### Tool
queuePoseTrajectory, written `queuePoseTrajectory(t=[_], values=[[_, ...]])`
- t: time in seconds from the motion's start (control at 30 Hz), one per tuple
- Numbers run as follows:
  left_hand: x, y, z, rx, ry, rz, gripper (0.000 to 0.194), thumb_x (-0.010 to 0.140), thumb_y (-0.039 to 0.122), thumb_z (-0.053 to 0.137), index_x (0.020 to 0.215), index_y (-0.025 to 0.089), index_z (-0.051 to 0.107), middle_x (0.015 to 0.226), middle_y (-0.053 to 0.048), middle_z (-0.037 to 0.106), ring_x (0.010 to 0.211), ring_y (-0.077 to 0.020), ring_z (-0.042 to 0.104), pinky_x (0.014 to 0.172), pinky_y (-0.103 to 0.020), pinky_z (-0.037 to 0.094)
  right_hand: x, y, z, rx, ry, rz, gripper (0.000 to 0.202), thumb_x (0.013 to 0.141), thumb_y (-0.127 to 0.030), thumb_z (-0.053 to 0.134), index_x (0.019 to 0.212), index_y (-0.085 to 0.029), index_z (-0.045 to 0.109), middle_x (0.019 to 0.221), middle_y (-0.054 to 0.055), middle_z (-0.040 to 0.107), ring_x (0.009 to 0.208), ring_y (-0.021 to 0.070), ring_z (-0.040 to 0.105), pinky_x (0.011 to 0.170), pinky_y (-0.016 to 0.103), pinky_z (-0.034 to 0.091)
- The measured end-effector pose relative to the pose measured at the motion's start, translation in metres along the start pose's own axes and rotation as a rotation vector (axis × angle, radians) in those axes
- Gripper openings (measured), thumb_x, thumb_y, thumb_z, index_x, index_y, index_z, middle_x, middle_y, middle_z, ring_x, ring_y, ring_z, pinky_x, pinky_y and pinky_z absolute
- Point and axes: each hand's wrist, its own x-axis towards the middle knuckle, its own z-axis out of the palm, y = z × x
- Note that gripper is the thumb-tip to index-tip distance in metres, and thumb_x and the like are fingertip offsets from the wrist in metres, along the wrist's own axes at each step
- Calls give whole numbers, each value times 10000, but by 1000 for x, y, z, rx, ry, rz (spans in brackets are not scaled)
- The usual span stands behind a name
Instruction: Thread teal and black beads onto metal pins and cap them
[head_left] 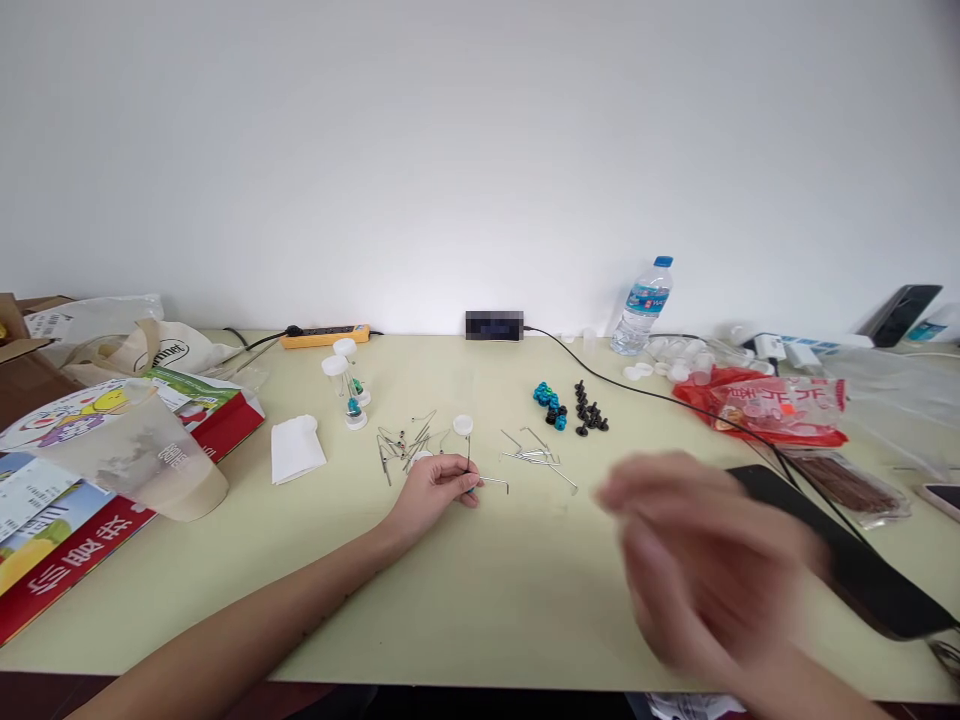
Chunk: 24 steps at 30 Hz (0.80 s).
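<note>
The left hand pinches a bent metal rod whose long axis extends rightward from the grip, loose rods lying just right and slightly beyond, while the right hand, farther right, is too blurred to tell its state.

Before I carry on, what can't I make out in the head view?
All in the head view:
- Bare right hand: blurred; whether it holds anything is unclear.
- Thin, bent silver metal rod: one end hidden by the bare left hand.
- Flat black slab: partly covered by the right hand.
- Brown cardboard box: cut off by the left edge.
- Black rectangular display: pixelated, unreadable.
</note>
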Motion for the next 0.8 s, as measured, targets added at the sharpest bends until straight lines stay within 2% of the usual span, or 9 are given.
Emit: queuePoseTrajectory(t=[0.07, 0.1, 0.17, 0.27, 0.37, 0.53, 0.63, 0.8], values=[[0, -1, -1, -2, 4, 8, 213, 758, 351, 611, 793, 141, 617, 780, -49, 651, 658, -171, 640, 692, -295, 495, 0, 33, 13, -132, -155, -120, 288, 834, -79, 483, 1099, -190, 482, 933, 94, 580, 841, 205, 578, 691, 354, 492], [0, -1, -1, -5, 4, 11, 221, 762, 358, 607, 798, 140, 616, 792, -54, 653, 662, -173, 641, 699, -301, 495, -3, 51, 19, -229, -287, -200, 275, 849, -102, 492, 1114, -175, 489, 961, 111, 578, 852, 213, 574, 690, 355, 491], [0, 0, -2, -14, 3, 11, 239, 768, 373, 598, 807, 138, 614, 817, -64, 657, 669, -175, 639, 715, -314, 496, -18, 82, 29, -388, -469, -312, 280, 885, -201, 495, 1159, -148, 486, 963, 123, 588, 817, 217, 575, 678, 364, 492], [-2, 2, -3, -30, 7, -1, 255, 773, 388, 592, 821, 138, 611, 828, -70, 662, 675, -169, 633, 734, -324, 496, -42, 106, 36, -459, -632, -388, 381, 911, -274, 465, 1245, -94, 434, 1004, 141, 596, 799, 211, 577, 675, 351, 501], [-4, 5, -2, -53, 10, -3, 252, 770, 385, 597, 826, 140, 611, 827, -72, 663, 681, -164, 623, 735, -328, 502, -53, 108, 38, -467, -657, -433, 386, 925, -192, 426, 1290, -74, 387, 965, 131, 608, 833, 212, 587, 708, 365, 507], [-6, 8, 0, -83, -4, -13, 256, 751, 391, 615, 806, 142, 618, 824, -72, 665, 723, -178, 626, 736, -334, 505, -51, 100, 40, -448, -657, -545, 383, 882, -29, 408, 1265, -28, 403, 893, 122, 622, 864, 222, 597, 712, 369, 518], [-8, 9, 1, -67, -20, -19, 264, 756, 405, 605, 802, 146, 624, 836, -68, 667, 693, -171, 629, 736, -331, 497, -52, 99, 42, -436, -640, -550, 369, 876, -24, 403, 1245, -21, 416, 872, 125, 626, 835, 221, 601, 694, 369, 524], [-7, 8, 2, -34, -57, -14, 234, 748, 371, 621, 806, 145, 634, 811, -58, 667, 690, -166, 629, 727, -313, 495, -54, 96, 39, -397, -648, -476, 368, 901, -39, 349, 1267, -54, 384, 863, 115, 626, 745, 187, 599, 653, 346, 525]])
